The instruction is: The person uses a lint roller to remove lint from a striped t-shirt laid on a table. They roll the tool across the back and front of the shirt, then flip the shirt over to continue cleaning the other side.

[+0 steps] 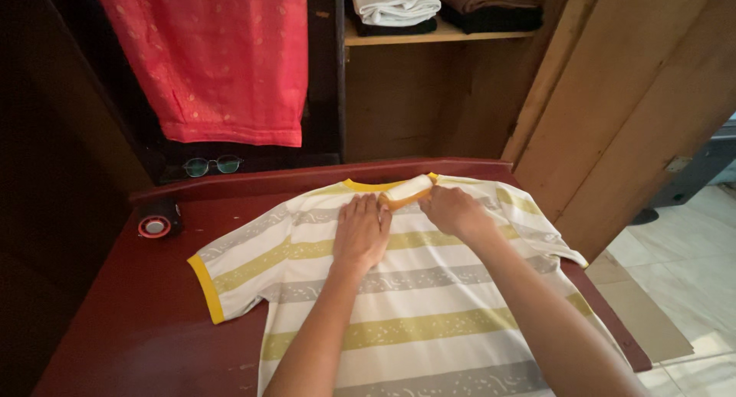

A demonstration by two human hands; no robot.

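The right hand [454, 210] is closed around a small white and orange brush-like tool [406, 191], pressing it at the yellow collar [366, 186] of a striped T-shirt [399, 290]. The left hand [360, 232] lies open and flat, palm down, on the upper chest of the shirt just beside the tool, pinning the cloth. The shirt is spread flat on a dark red table [146, 313], sleeves out; only the collar area appears worked so far, with the body seemingly left to do. Farther off sit a small round red-rimmed object [154, 227], glasses [212, 165], a hanging red garment [211, 56] and folded clothes on a shelf [429, 37]
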